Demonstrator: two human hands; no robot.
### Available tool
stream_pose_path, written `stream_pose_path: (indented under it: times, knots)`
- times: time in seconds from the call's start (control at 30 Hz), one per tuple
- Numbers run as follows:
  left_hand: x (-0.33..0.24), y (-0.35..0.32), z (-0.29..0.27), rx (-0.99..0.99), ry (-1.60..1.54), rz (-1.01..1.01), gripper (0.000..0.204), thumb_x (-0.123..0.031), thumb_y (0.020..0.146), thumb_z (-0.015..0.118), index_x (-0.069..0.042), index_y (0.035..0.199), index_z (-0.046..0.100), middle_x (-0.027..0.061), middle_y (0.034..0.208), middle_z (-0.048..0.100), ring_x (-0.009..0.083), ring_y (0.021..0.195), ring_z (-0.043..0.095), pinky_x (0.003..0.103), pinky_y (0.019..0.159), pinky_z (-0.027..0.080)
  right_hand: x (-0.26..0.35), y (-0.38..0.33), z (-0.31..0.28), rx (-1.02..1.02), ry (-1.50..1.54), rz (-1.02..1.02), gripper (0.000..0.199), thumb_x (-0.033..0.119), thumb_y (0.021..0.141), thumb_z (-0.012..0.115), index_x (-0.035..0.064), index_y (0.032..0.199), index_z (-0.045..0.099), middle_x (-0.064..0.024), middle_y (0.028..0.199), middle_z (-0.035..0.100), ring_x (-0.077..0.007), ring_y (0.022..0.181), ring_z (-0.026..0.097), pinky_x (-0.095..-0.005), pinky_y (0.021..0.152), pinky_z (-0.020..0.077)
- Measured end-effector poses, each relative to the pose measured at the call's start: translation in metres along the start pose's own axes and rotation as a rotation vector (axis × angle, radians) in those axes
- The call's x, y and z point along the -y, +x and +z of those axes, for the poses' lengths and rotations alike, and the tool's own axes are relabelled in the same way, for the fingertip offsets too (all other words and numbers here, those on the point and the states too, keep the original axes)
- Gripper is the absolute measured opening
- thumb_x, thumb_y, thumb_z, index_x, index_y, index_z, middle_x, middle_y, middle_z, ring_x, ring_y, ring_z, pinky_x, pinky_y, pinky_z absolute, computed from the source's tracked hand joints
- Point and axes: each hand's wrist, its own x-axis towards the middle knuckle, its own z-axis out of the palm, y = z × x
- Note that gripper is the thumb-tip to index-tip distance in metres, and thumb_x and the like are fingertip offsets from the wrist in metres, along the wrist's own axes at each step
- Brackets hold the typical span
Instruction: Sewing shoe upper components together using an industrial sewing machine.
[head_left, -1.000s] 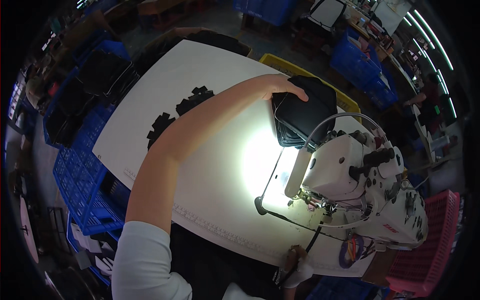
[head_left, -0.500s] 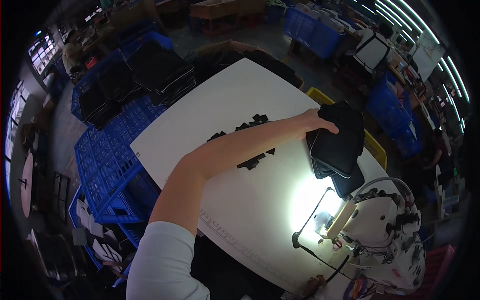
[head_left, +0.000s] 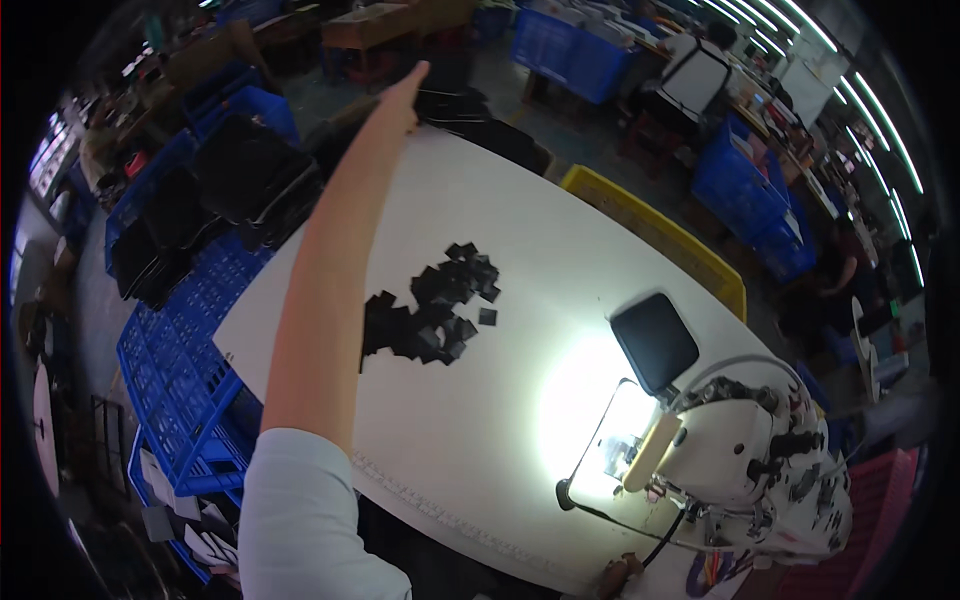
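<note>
The left hand (head_left: 400, 95) stretches far past the table (head_left: 560, 240), touching black sheets (head_left: 455, 100); its grip is unclear. Right hand unseen.

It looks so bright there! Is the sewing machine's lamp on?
On. A white glare floods the table under the sewing machine.

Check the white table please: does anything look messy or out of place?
The small black square pieces lie in a loose, overlapping heap mid-table, some strays apart from it, not stacked. The black pad sits askew beside the sewing machine. The left hand reaches past the table's far edge.
</note>
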Motion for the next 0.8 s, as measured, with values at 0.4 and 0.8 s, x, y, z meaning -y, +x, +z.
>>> stream_pose_path:
  times: [0.4, 0.8]
  knots:
    - [0.18, -0.297, 0.11, 1.121, 0.914, 0.881, 0.082, -0.05, 0.076, 0.075, -0.004, 0.139, 0.051, 0.021, 0.129, 0.057, 0.0388, 0.123, 0.051, 0.048, 0.101, 0.045, -0.025, 0.013, -0.031, -0.008, -0.012, -0.073, 0.031, 0.029, 0.105, 0.046, 0.0049, 0.107, 0.065, 0.0033, 0.066, 0.051, -0.0139, 0.044, 0.042, -0.0318, 0.034, 0.0345]
    - [0.165, -0.281, 0.08, 1.282, 0.872, 0.763, 0.055, -0.038, 0.071, 0.081, -0.003, 0.111, 0.067, 0.016, 0.101, 0.065, 0.0299, 0.092, 0.06, 0.042, 0.082, 0.051, 0.007, 0.009, 0.035, -0.296, -0.644, -0.087, 0.034, 0.027, 0.105, 0.045, -0.001, 0.114, 0.062, -0.0012, 0.074, 0.057, -0.0155, 0.055, 0.049, -0.0321, 0.046, 0.0438]
